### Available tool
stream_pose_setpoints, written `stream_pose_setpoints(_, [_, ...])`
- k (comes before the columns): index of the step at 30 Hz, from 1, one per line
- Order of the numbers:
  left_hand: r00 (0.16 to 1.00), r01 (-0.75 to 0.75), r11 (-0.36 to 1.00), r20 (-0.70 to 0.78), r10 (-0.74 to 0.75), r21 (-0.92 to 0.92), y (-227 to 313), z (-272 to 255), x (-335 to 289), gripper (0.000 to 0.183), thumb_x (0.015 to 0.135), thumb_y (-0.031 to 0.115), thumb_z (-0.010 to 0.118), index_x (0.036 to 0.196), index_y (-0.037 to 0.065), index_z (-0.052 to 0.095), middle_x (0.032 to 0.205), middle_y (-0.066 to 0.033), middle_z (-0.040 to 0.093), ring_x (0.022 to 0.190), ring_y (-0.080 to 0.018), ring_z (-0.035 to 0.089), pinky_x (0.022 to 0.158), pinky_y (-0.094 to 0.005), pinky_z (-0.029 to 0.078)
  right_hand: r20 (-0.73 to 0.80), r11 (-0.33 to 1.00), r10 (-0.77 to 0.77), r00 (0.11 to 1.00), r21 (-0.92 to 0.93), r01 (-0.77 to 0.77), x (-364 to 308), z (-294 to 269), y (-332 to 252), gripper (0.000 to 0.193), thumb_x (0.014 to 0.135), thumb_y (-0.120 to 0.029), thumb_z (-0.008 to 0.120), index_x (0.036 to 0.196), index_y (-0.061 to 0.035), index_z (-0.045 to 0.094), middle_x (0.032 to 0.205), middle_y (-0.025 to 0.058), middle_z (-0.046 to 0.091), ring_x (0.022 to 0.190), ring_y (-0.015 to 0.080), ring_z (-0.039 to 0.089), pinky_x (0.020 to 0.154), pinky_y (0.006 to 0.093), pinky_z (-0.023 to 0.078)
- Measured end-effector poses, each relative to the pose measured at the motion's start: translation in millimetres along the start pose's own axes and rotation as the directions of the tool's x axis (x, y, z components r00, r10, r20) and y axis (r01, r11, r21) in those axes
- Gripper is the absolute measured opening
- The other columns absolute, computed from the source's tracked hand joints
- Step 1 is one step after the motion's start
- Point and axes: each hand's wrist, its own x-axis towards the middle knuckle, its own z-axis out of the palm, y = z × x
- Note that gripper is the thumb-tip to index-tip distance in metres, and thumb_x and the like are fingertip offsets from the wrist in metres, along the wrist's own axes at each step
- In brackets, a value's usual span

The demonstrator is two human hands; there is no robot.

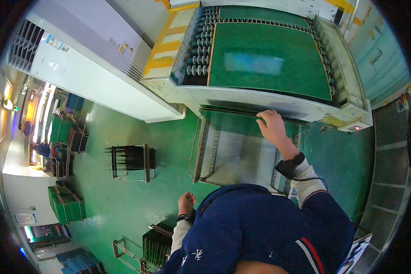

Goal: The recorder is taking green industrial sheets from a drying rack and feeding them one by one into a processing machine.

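A slotted rack (210,155) stands in front of me below the conveyor's front edge. Dark green panels (233,119) stand upright at its far side. Over their top edges is my right hand (271,124), its fingers loosely bent and apart with nothing visible in them; whether it touches a panel I cannot tell. My left hand (186,203) hangs low by my left side above the floor, fingers curled in and no object showing. On the roller conveyor (194,68) lies a large flat green panel (265,59), with part of another panel (260,14) behind it.
A tall white cabinet unit (91,68) stands at the left of the conveyor. On the green floor are a small rack of dark panels (132,157) and another panel rack (157,246) at lower left. Stacked green panels (66,203) line the far left. A grey metal-framed panel (390,182) is at right.
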Motion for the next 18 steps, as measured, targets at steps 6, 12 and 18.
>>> stream_pose_setpoints(6, [0.974,0.204,0.880,-0.001,-0.226,-0.429,-1.2,-3.8,7.8,0.028,0.082,0.005,0.051,0.108,-0.004,0.044,0.096,-0.0139,0.056,0.079,-0.0245,0.059,0.063,-0.0337,0.051,-0.007,0.999,-0.040,0.999,-0.036,0.039,-14.9,-0.5,-13.1,0.020,0.069,-0.009,0.061,0.089,-0.0057,0.058,0.097,0.0082,0.055,0.091,0.0291,0.049,0.077,0.0407,0.040])
stream_pose_setpoints(12, [0.977,0.194,0.875,0.001,-0.216,-0.443,-3.6,-3.2,6.5,0.028,0.084,0.007,0.048,0.108,-0.006,0.044,0.097,-0.0162,0.055,0.079,-0.0249,0.059,0.063,-0.0333,0.051,0.063,0.991,-0.036,0.997,-0.129,0.044,-31.3,-5.6,-31.1,0.029,0.067,-0.007,0.064,0.095,-0.0050,0.058,0.120,0.0104,0.047,0.111,0.0300,0.043,0.088,0.0418,0.037])
stream_pose_setpoints(18, [0.992,0.115,0.945,-0.006,-0.123,-0.306,6.9,7.3,-4.3,0.028,0.085,0.005,0.046,0.110,-0.008,0.044,0.100,-0.0184,0.056,0.080,-0.0236,0.059,0.063,-0.0322,0.051,0.113,0.982,-0.051,0.992,-0.174,0.071,-41.5,-7.7,-40.0,0.034,0.066,-0.006,0.064,0.099,-0.0025,0.058,0.131,0.0142,0.036,0.121,0.0313,0.034,0.095,0.0443,0.032])
